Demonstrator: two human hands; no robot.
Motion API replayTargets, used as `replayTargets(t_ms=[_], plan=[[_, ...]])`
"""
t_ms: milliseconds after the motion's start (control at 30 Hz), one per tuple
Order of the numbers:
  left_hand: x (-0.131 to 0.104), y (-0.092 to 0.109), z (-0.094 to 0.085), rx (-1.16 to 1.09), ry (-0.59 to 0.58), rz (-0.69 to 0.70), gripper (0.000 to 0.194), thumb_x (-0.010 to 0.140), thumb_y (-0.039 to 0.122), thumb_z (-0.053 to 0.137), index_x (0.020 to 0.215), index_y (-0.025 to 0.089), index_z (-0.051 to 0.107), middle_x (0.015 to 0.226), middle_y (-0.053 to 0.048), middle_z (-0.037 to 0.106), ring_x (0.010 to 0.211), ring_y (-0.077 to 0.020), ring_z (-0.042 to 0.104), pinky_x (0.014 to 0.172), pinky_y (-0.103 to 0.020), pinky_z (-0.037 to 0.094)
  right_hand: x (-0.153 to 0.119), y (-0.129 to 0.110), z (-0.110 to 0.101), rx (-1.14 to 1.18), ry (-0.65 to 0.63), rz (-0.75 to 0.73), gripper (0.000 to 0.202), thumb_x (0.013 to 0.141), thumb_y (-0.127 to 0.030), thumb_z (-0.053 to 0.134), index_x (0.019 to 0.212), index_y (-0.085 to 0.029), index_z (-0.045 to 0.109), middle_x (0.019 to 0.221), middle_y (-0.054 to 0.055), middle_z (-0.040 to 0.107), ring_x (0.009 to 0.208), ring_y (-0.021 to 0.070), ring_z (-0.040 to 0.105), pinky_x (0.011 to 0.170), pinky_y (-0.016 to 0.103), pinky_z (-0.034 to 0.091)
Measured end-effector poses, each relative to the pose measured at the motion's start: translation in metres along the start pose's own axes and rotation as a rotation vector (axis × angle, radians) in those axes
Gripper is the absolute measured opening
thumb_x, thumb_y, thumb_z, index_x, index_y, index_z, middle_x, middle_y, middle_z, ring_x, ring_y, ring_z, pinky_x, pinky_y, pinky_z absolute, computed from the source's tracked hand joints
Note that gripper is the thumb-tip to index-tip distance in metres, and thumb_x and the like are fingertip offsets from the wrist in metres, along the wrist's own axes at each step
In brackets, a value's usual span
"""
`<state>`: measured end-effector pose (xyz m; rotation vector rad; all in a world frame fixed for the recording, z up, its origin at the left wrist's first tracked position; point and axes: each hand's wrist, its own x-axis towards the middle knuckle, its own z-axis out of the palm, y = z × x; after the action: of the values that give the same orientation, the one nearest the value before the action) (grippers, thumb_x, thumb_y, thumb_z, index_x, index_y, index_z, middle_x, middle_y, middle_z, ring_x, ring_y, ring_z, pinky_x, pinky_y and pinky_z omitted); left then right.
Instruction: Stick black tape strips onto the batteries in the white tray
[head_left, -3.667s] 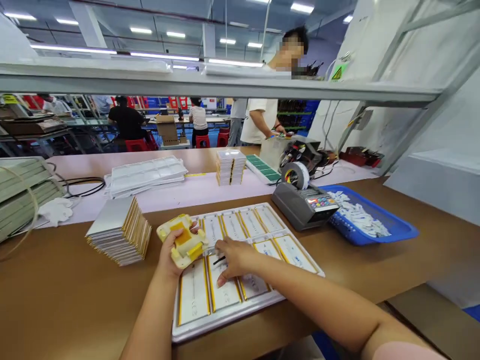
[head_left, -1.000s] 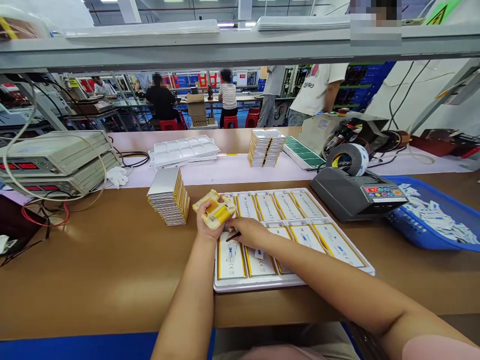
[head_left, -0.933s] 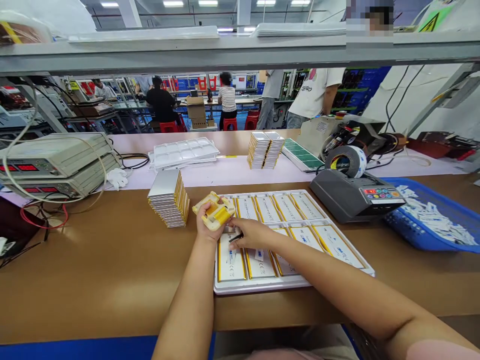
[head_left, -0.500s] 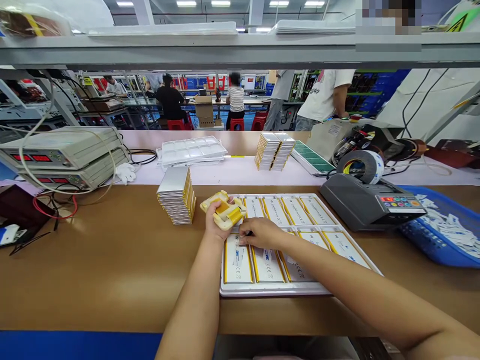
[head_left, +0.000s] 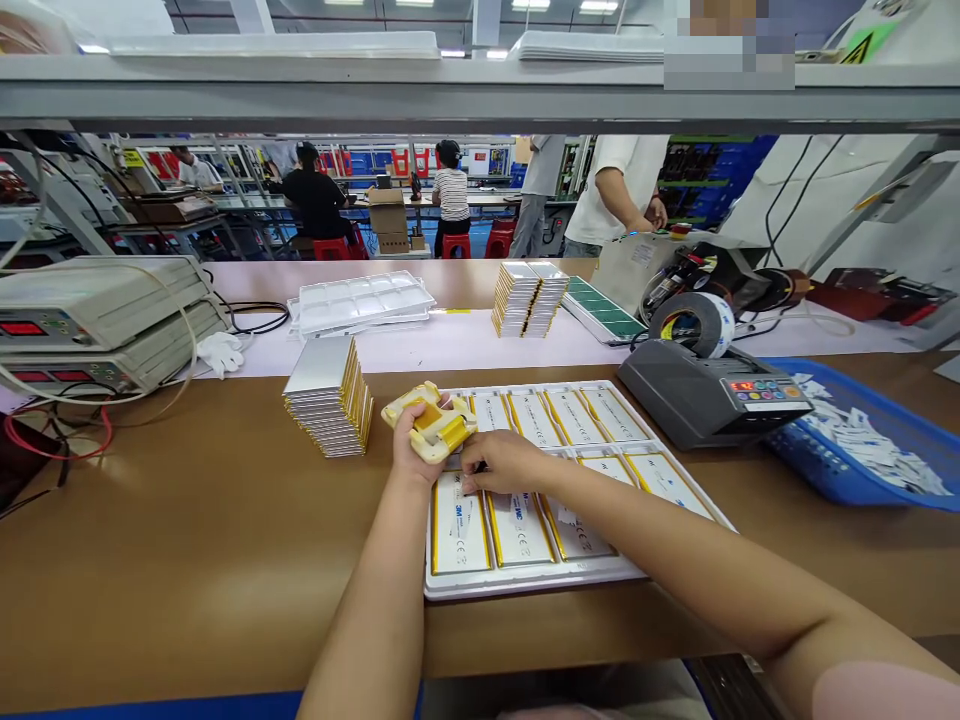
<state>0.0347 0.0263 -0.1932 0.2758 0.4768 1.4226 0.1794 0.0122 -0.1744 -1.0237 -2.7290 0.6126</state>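
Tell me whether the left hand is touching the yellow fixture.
Touching. The head view shows the left hand wrapped around the yellow fixture, gripping its underside above the tray.

blue basket point(head_left: 885, 470) cut off, co-worker's face blurred

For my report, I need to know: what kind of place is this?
Probably an electronics assembly factory. A white tray holds flat battery-like cells, a cell stack stands beside it, and other people work at benches behind.
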Motion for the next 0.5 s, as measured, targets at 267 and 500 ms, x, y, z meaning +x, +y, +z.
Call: replayTargets(t_ms=[267,500], plan=[[0.000,0.003,0.005,0.079,0.036,-0.026,0.024,0.067,0.019,0.046,0.088,0.014,0.057,0.078,-0.007,0.060,0.074,-0.0193,0.058,0.068,-0.035,0.049,0.004,0.007,0.000,0.063,-0.050,-0.063,0.020,0.067,-0.038,0.060,0.067,-0.019,0.056,0.068,-0.005,0.056,0.061,0.0073,0.045,0.052,0.019,0.025],[0.009,0.011,0.003,0.147,0.074,0.012,0.034,0.066,0.014,0.046,0.099,0.015,0.056,0.092,-0.009,0.061,0.075,-0.0207,0.059,0.067,-0.041,0.050,0.010,0.011,-0.013,0.020,-0.160,-0.158,0.026,0.069,-0.044,0.055,0.066,-0.019,0.053,0.067,-0.007,0.054,0.057,0.0053,0.043,0.051,0.017,0.028]])
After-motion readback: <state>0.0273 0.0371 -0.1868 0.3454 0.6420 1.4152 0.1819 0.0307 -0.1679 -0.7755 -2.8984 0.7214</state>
